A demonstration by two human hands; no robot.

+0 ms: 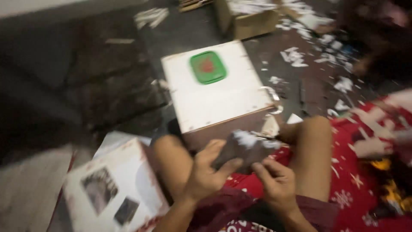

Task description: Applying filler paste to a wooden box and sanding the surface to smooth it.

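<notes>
A wide dark floor [86, 86] fills the view, blurred by motion and strewn with white paper scraps [296, 56] toward the upper right. In the middle stands a wooden box [214, 92] with a flat white top and brown sides; a rounded green square sticker [207, 67] sits near its far edge. At lower left lies a white carton [116, 189] printed with dark pictures, too smeared to read. An open cardboard box [249, 19] is cut off at the top edge. Red patterned cloth [356, 184] covers the lap. The left hand [206, 174] and right hand [277, 182] both clasp a small dark piece [244, 150] with white bits on it, held just in front of the wooden box; its material cannot be made out.
</notes>
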